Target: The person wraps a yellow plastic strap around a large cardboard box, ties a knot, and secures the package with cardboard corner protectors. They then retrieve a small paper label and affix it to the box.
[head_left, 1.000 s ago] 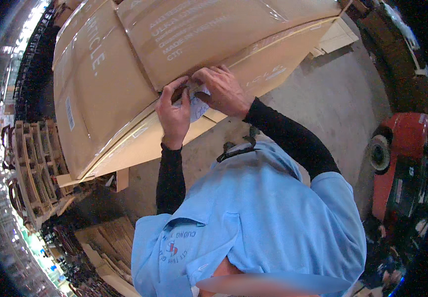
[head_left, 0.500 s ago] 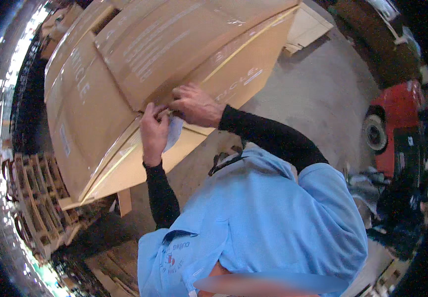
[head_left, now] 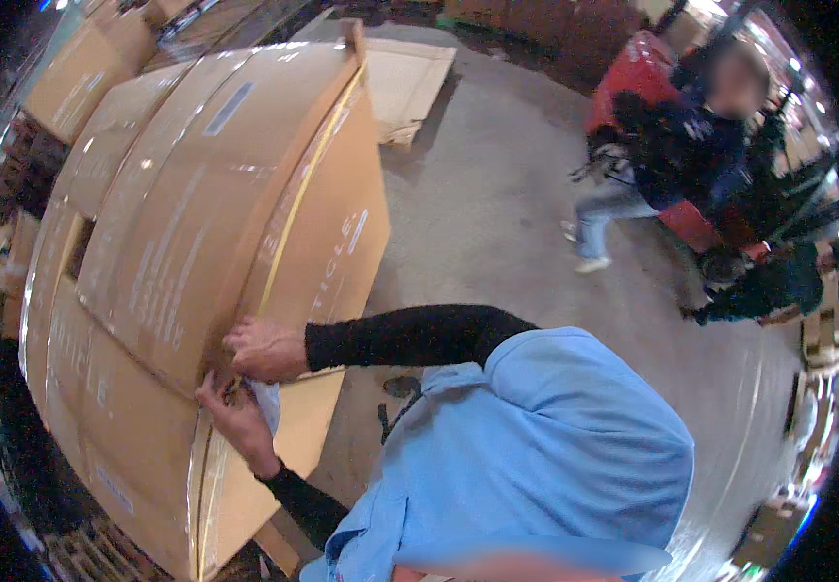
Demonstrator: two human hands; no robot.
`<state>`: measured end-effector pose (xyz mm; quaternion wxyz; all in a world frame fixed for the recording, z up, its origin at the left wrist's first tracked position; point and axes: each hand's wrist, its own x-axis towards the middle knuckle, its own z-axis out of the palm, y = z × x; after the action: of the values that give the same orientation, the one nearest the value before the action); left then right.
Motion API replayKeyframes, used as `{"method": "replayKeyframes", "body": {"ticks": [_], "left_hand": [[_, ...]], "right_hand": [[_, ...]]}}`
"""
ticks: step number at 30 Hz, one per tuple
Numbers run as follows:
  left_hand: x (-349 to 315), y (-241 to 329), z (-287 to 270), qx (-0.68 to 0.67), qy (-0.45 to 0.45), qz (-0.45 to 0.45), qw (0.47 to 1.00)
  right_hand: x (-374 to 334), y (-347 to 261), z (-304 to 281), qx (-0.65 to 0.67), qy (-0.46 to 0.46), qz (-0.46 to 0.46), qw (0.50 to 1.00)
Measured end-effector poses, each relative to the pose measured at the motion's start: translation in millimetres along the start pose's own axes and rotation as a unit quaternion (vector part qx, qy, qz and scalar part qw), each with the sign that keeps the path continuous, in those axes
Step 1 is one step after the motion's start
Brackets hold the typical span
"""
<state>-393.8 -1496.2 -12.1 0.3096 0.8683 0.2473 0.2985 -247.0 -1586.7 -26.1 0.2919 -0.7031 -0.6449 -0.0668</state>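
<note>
A large brown cardboard carton [head_left: 172, 252] fills the left side, with a yellow strap [head_left: 288, 240] running along its near edge. At that edge, my left hand [head_left: 241, 423] is closed, fingertips pinched on the yellow strap. Just beyond it, my right hand [head_left: 269, 351] is also closed on the strap, knuckles against the cardboard. The fingers partly hide the strap where the hands meet. A pale, thin piece [head_left: 267, 400] hangs beneath my hands; I cannot tell whether it is paper or plastic.
Across the grey floor [head_left: 497, 184], a person [head_left: 701, 145] in a dark top stands by a red vehicle [head_left: 630, 73]. A flat cardboard sheet [head_left: 410, 85] lies past the carton. Wooden pallets [head_left: 89, 553] are at the lower left; more cartons [head_left: 80, 78] stand at the far left.
The view has swung to the right, so the carton and my hands sit farther left in it. The person by the red vehicle has come into view. My hands stay together at the carton's edge.
</note>
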Motion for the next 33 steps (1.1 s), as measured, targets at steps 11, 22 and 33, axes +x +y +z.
{"method": "replayKeyframes", "body": {"ticks": [11,22,33], "left_hand": [[14.3,-19.3,-3.0,-0.097,-0.057,-0.046,0.993],[24.9,20.9,-0.7,0.139,-0.011,0.047,0.989],[65.4,21.6,8.1,0.179,-0.195,0.056,0.963]], "right_hand": [[13.0,2.0,2.5,0.122,0.064,0.048,0.989],[-18.1,24.0,-86.1,0.351,0.139,0.092,0.922],[-38.4,-44.1,-346.2,0.732,0.133,-0.266,0.613]]}}
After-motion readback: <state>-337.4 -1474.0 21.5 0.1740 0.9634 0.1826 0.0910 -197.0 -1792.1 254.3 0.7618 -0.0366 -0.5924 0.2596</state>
